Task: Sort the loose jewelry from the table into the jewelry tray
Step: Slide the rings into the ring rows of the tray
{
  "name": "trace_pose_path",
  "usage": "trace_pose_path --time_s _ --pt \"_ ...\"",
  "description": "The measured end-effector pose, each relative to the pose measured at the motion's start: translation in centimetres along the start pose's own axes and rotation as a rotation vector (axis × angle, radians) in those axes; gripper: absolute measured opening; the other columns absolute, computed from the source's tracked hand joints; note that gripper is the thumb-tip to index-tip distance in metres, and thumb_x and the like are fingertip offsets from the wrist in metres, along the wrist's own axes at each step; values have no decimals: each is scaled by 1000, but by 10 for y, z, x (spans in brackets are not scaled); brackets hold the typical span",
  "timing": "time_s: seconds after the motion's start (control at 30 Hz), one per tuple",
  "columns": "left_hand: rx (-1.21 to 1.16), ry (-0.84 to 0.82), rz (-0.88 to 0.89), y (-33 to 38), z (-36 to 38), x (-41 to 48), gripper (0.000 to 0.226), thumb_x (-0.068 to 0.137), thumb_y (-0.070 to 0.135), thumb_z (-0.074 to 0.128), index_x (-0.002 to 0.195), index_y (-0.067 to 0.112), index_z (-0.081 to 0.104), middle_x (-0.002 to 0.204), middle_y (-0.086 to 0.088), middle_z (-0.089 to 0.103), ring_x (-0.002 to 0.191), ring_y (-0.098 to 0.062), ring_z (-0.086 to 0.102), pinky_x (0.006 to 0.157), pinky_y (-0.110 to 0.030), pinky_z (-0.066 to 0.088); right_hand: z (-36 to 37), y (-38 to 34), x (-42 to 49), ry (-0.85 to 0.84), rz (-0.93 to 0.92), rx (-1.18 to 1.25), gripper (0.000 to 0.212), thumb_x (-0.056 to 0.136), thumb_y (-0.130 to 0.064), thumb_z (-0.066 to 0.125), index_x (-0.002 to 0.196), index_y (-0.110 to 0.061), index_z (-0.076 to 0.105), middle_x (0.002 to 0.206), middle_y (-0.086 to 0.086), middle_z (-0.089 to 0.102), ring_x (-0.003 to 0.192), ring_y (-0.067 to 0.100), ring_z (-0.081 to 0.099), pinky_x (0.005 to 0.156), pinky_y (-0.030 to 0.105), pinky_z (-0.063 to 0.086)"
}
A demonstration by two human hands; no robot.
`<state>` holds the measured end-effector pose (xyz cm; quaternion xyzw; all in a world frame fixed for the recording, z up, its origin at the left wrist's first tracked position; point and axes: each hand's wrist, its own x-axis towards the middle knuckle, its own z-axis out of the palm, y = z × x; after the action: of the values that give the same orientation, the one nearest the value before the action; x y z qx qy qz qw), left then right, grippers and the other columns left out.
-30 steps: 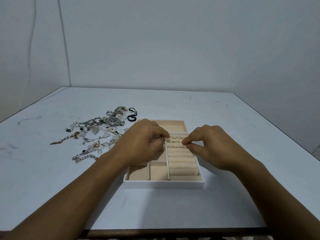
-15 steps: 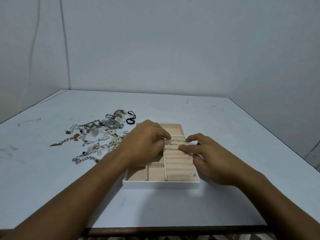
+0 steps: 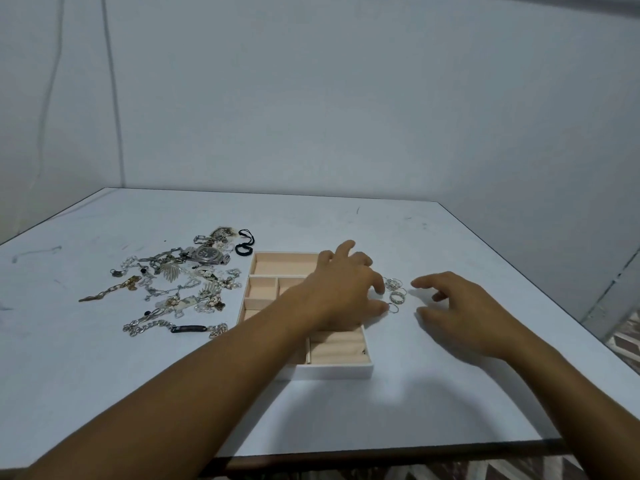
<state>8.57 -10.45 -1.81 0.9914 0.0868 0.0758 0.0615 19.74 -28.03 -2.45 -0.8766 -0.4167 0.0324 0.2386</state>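
Left hand across the jewelry tray, fingers loosely spread, thumb tip at the nearest of the silver rings on the table just right of the tray, nothing clearly gripped; right hand beside them, relaxed, empty; loose jewelry heaped left of tray.

jewelry pile: left of tray | rings: right of tray | all on table
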Motion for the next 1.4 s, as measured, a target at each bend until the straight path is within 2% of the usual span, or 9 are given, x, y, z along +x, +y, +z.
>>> trace_pose_path --time_s 0.2,0.37,0.47,0.6,0.77,0.9,1.07,1.27,1.4 --pt "70 -26 -42 25 12 14 37 86 52 56 111 26 67 152 -5 31 146 -30 0 112 -54 7 6 1 1 11 42 -19 32 86 -31 65 118 -25 61 112 -9 59 97 8 56 81 21 40" --pt "50 -30 -110 30 14 22 37 89 43 60 116 17 63 143 -7 41 143 -33 10 110 -55 15 12 -3 8 12 22 -53 30 88 -28 63 118 -23 61 106 -7 57 95 11 53 79 21 38" --pt "-4 -45 -132 31 15 23 34 88 40 63 111 15 64 132 -6 47 137 -32 21 105 -53 25 14 -2 12 37 16 -92 30 90 -27 61 119 -20 61 104 -5 56 93 12 52 79 22 38" --pt "-52 -7 -128 30 15 23 31 85 37 66 106 15 65 125 -5 49 130 -28 29 102 -52 29 17 0 13 55 0 -116 29 91 -26 59 119 -20 62 101 -4 54 92 12 50 78 22 37" --pt "-117 108 -68 31 15 19 12 83 35 67 84 23 67 105 3 57 117 -21 41 98 -47 30 14 4 14 46 13 -106 27 92 -22 57 118 -18 61 102 -3 55 92 14 51 78 21 35" --pt "-275 182 -120 21 -5 12 14 81 37 71 81 26 63 83 13 58 99 -14 53 88 -37 31 13 7 16 39 24 -91 26 91 -23 59 116 -18 62 101 -2 56 91 14 52 77 21 35" --pt "-377 231 -193 -6 -29 -2 17 78 37 75 78 25 63 68 15 59 80 -9 56 92 -39 42 10 3 22 22 56 -27 22 91 -27 60 111 -20 64 100 -4 60 94 15 55 78 23 38" --pt "-405 255 -241 -29 -35 -18 7 81 29 73 78 26 68 72 14 63 81 -11 59 92 -44 46 9 -3 42 -11 75 5 15 93 -18 58 101 -22 70 101 -2 65 92 15 58 73 23 39" --pt "-382 257 -266 -40 -35 -27 7 80 28 73 76 28 67 71 16 62 85 -14 61 90 -44 47 7 -6 51 -46 89 -22 8 88 -18 64 89 -24 70 91 -5 68 87 14 61 67 21 43"
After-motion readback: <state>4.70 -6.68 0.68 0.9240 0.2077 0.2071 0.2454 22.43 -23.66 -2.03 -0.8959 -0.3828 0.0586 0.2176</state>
